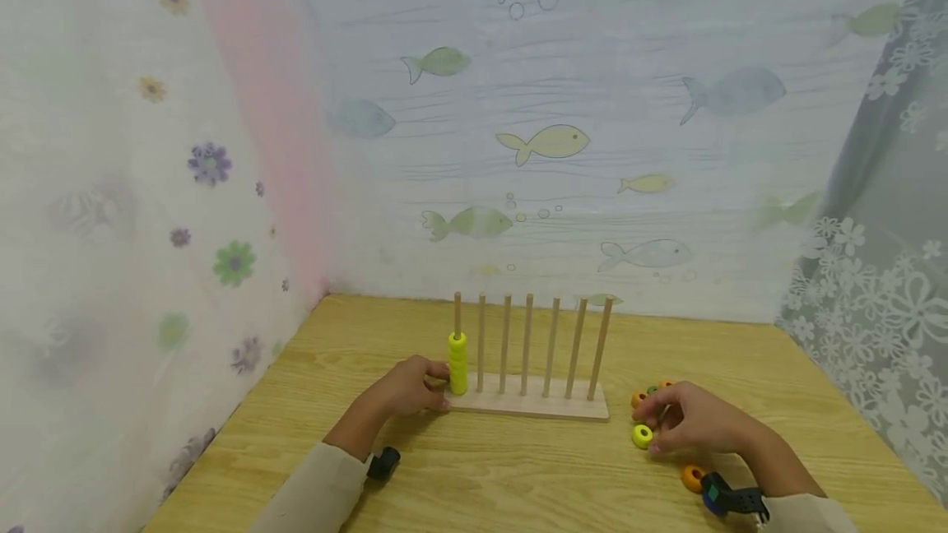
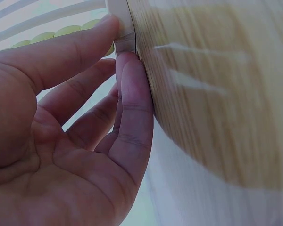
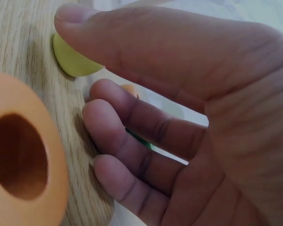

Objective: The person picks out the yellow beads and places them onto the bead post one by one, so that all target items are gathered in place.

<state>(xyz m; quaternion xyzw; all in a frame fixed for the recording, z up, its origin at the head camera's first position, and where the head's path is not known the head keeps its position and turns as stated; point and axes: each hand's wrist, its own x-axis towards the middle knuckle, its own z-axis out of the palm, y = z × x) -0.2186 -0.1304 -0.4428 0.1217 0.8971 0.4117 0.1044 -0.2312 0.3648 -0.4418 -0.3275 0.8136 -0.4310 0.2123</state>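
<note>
A pale wooden base with several upright pegs, a peg rack, stands on the table. Yellow rings are stacked on its leftmost peg. My left hand holds the left end of the base; in the left wrist view, thumb and fingers pinch its end. Over at the right, my right hand hovers around a loose yellow ring. In the right wrist view the thumb is by the yellow ring, and the loosely bent fingers grip nothing.
Behind the right fingertips lie orange rings and a green ring. Another orange ring and a blue ring lie near the right wrist, the blue one partly hidden by the wristband. A fish-patterned curtain borders the table's back edge.
</note>
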